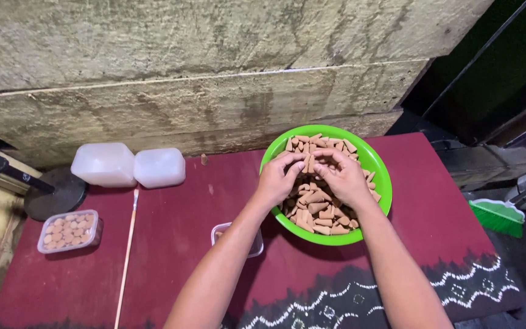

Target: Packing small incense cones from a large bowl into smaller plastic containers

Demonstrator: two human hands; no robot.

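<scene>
A bright green bowl (377, 163) full of several tan cone-shaped pieces (319, 207) sits at the back right of a dark red cloth. Both my hands are over the bowl, fingertips meeting above the pile. My left hand (280, 178) pinches cones between thumb and fingers. My right hand (342, 175) curls beside it, its fingers closed on cones too. A small clear plastic box (254, 245) lies under my left forearm, mostly hidden.
A clear box (68, 231) filled with cones rests at the left. Two white lidded tubs (128, 164) stand by the stone wall. A thin stick (128, 251) lies on the red cloth (178, 244). A black round base (53, 194) and a green broom (498, 216) flank the table.
</scene>
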